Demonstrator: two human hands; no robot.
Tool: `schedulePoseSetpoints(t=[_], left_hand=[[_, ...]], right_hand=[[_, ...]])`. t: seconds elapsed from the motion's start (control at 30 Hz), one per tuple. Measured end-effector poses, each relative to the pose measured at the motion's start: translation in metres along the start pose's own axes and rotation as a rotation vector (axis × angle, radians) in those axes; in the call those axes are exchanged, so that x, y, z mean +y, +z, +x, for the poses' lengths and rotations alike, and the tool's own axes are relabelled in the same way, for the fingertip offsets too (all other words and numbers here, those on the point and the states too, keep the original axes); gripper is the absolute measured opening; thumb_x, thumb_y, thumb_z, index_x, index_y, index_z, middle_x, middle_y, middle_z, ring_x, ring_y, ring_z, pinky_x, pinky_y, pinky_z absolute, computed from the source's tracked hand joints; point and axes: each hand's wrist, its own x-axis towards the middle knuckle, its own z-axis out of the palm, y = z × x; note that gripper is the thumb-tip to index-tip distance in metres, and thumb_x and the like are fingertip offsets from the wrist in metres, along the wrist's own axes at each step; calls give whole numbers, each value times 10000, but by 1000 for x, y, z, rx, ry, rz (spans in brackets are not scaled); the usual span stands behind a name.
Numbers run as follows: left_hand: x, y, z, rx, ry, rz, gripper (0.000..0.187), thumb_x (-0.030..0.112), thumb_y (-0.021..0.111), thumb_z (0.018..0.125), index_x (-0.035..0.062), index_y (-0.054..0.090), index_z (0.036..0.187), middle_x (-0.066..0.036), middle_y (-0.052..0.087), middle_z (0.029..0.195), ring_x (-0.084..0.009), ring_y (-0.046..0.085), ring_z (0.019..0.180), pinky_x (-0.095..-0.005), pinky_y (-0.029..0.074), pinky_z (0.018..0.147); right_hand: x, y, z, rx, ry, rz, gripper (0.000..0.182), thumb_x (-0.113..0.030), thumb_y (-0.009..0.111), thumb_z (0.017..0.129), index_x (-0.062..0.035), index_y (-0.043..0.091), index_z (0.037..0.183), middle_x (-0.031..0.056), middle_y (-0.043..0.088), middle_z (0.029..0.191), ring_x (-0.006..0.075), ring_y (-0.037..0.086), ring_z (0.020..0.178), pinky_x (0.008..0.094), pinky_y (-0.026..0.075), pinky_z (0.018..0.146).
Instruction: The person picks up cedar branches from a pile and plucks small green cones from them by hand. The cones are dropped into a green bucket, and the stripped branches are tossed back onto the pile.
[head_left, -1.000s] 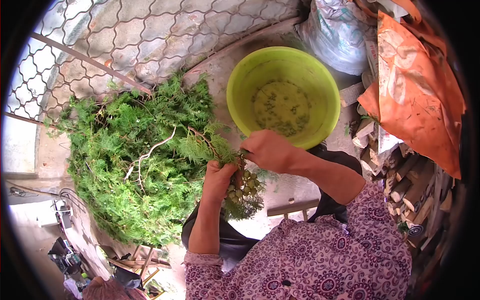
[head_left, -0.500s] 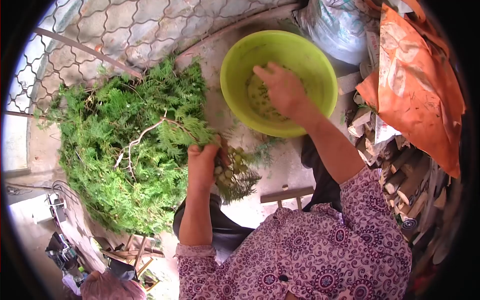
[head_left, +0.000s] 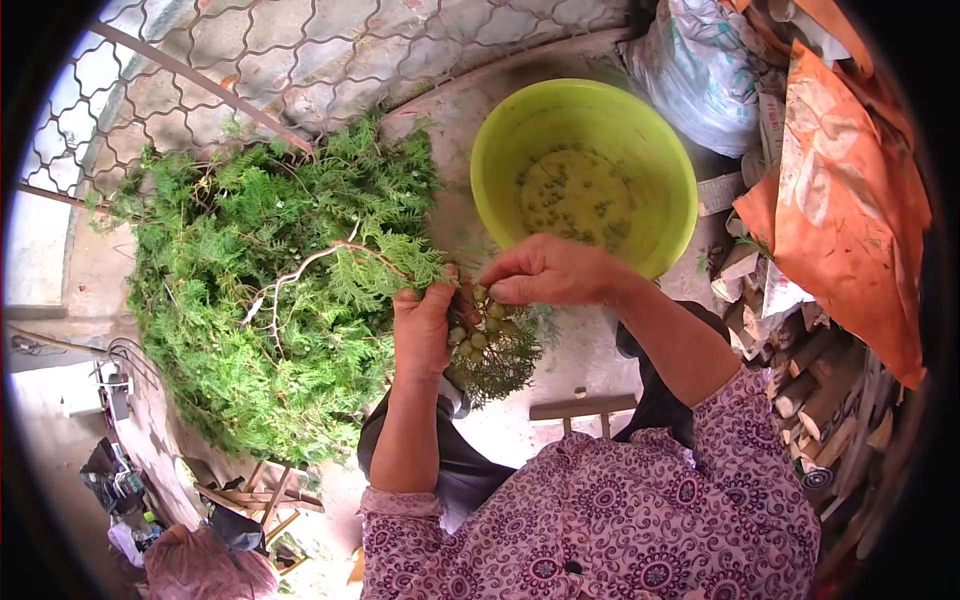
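Note:
My left hand is closed around a leafy evergreen branch, whose bare forked stem reaches left over the pile. Below that hand hangs a cluster of pale green cones with feathery foliage. At the top of the cluster, the thumb and fingers of my right hand are pinched together on a cone, mostly hidden by the fingertips. Just beyond my right hand stands a yellow-green basin, with many small green cones scattered over its bottom.
A big heap of cut evergreen branches lies on the left, against a wire mesh fence. On the right are a white sack, an orange sheet and stacked firewood. A small wooden stool stands by my legs.
My right hand has come out of the basin, back toward me, and now pinches at the cone cluster. My left hand still holds the branch. The whole view has shifted slightly.

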Motion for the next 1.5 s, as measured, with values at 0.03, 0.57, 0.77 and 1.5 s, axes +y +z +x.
schedulePoseSetpoints(t=[0.03, 0.57, 0.77, 1.5], left_hand=[[0, 0, 0, 4, 1, -1, 90, 130, 614, 797, 46, 596, 768, -48, 591, 640, -112, 529, 463, -228, 437, 404], [-1, -9, -4, -356, -331, 141, 300, 10, 653, 672, 3, 578, 963, -71, 617, 808, -169, 597, 706, -280, 484, 654], [5, -9, -16, -381, -299, 97, 261, -1, 676, 608, 2, 613, 861, -59, 633, 735, -131, 594, 640, -241, 488, 596], [11, 2, -16, -328, -240, 300, 196, 36, 653, 646, 29, 604, 836, -13, 605, 644, -62, 523, 496, -174, 399, 444]], right_hand=[[2, 1, 0, -31, 6, 69, 274, -218, 588, 813, 7, 588, 968, -1, 595, 815, 69, 518, 747, 227, 421, 681], [-2, 3, -9, 57, 96, 38, 149, -138, 613, 757, -8, 589, 824, -18, 559, 721, 47, 482, 666, 201, 386, 610], [3, 11, -14, -134, 15, 449, 165, -177, 629, 788, -19, 584, 781, -37, 558, 731, 45, 493, 667, 197, 392, 615], [2, 19, -6, -11, 101, 168, 354, -296, 673, 710, -19, 608, 920, 16, 569, 675, 80, 493, 566, 214, 389, 500]])
